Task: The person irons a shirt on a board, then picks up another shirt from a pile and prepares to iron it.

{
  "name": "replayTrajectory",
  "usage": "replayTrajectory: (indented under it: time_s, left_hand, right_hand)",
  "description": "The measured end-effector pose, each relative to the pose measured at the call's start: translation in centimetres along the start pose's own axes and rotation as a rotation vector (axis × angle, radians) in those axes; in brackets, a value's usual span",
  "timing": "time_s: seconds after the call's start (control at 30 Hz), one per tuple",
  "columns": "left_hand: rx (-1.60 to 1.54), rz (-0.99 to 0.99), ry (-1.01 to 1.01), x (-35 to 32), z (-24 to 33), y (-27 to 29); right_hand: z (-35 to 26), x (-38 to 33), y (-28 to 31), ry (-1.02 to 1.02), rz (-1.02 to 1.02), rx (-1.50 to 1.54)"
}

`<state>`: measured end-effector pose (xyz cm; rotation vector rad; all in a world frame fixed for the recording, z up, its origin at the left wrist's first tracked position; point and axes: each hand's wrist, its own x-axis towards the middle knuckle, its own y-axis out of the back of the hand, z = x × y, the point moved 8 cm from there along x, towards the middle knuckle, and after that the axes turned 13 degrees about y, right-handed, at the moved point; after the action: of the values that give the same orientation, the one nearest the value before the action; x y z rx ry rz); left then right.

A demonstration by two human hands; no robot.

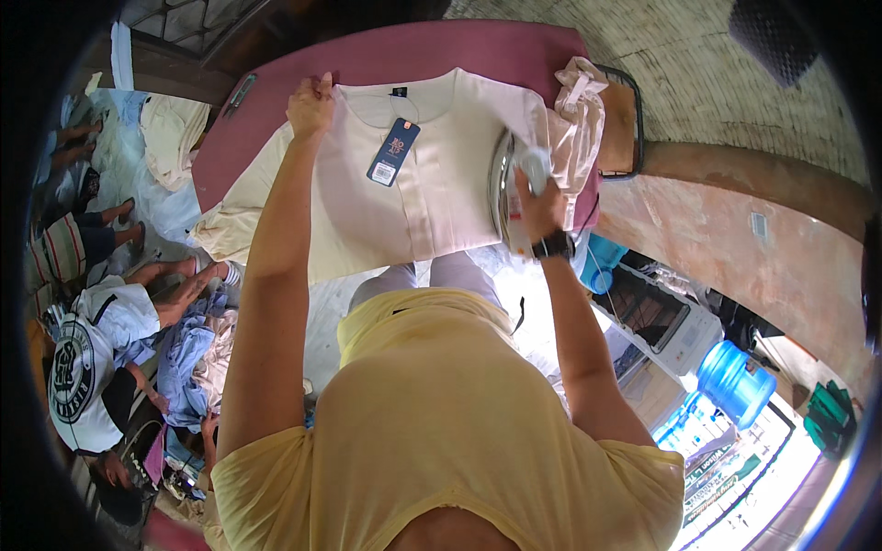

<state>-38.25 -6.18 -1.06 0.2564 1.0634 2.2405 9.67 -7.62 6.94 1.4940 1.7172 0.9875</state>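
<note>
Pressing seems in hand: the cream blouse lies on the ironing board; the left hand pinches it, the right hand grips the iron. Next stroke probably needs flat fabric.

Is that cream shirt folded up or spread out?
Spread out: the cream shirt lies wide and front-up across the maroon board, though one sleeve looks bunched.

Free to pass along the maroon ironing board beyond the cream blouse. Passable across the blouse front, save for the navy hang tag. Blocked at left by the left hand and forearm, at right by the clothes iron in the right hand, then the bunched sleeve.
</note>
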Motion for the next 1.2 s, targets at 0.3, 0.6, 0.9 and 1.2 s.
replayTrajectory:
  time_s: [0.3, 0.6, 0.9, 1.2]
  left_hand:
    - [-0.123, -0.075, -0.043, 3.8, -7.2, 0.8]
    - [-0.282, 0.340, -0.201, -20.9, -6.7, 12.1]
    - [0.140, 0.471, 0.451, -34.7, -28.5, 11.9]
    - [-0.581, 0.116, 0.690, -30.7, -28.0, 5.5]
  right_hand:
    - [-3.3, 4.9, -0.8, 0.086, -0.003, -0.048]
    - [0.7, 0.9, -0.8, 0.282, -0.126, 0.083]
    - [17.1, 10.6, 12.6, 0.124, -0.038, -0.273]
    - [24.0, 25.2, 9.9, 0.025, -0.016, -0.163]
